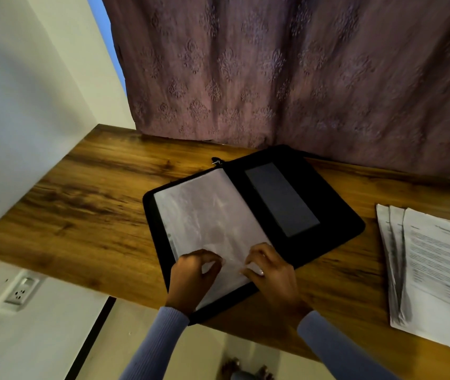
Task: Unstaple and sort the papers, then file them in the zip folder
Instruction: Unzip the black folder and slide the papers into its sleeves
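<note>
Item 1. Two blue ribbed sleeves (171, 322) are seen nearest the camera, entering from 6 o'clock.

Item 2. Left hand (191, 275): curled, fingertips pinched on the near edge of the clear plastic sleeve page (207, 215). Right hand (270, 267): curled likewise, fingertips pressed on the same near edge, just beside the left. Whether the sleeve mouth is already parted cannot be told.

Item 3. Black zip folder (336, 220): laid open flat on the wooden desk (81, 198), near edge overhanging toward the person. The clear page is lodged in its left half; a dark inner pocket (281, 198) is carried on its right half. The long axis of the page is judged to run from 6 toward 12 o'clock, tilted slightly left, so its opening lies at the hands.

Item 4. Stack of printed papers (437, 267): fanned on the desk at 3 o'clock from the hands, well apart from the folder. No paper is held by either hand. The right hand is the nearer, and a reach to 3 o'clock is judged the coming move, the left being kept on the sleeve mouth.

Item 5. Zipper pull (216, 162): at the folder's far corner, 12 o'clock.

Item 6. Mauve patterned curtain (273, 72): hung behind the desk. Wall socket (21, 292): at 9 o'clock, below desk level.
</note>
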The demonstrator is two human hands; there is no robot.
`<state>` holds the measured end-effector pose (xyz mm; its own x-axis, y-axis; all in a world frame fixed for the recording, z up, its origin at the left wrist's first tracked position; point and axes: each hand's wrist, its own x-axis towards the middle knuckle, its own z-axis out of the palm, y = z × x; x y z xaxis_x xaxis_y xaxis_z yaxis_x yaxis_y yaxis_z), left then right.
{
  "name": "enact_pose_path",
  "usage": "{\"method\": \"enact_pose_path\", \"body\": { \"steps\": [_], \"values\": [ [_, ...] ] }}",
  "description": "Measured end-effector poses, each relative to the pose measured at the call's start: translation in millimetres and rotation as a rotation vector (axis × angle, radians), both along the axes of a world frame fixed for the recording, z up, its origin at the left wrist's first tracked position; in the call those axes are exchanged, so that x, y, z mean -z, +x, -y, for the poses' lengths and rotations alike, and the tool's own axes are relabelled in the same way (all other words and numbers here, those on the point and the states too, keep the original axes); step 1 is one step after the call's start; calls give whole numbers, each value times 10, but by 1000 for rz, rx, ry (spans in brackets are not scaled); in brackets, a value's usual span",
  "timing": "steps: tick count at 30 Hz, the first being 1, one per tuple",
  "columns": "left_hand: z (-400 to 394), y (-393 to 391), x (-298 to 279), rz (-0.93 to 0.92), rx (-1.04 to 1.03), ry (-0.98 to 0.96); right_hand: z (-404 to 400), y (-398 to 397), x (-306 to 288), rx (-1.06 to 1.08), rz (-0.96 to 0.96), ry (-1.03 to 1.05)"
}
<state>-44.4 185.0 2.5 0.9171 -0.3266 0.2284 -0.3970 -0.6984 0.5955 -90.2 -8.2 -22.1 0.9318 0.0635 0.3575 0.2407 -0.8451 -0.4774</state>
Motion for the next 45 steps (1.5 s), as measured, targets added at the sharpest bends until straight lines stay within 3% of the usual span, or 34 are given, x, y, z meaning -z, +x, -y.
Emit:
{"method": "enact_pose_path", "body": {
  "steps": [5,14,19,23,27,32,37,42,45],
  "values": [
    [20,-97,27,11,-50,-128,-19,-33,53,-59,149,-228],
    [-5,-201,39,76,94,-88,16,-288,141,-86,-2,-171],
    [365,-177,-48,108,193,-92,377,-443,84,155,7,-101],
    [1135,-170,-60,-102,328,-221,889,-599,-6,445,-12,-91],
    [2081,-267,-16,-343,523,-194,1656,-862,16,754,-101,-72],
    [3083,-437,61,-411,552,-153,2466,-1183,-25,971,-138,-30],
    [3847,-524,245,-391,608,-91,2883,-1331,114,862,-247,-100],
    [4354,-536,410,-282,498,168,3026,-1382,207,754,-302,-120],
    [4505,-563,382,-305,379,82,3063,-1430,247,705,-274,-94]
  ]
}}
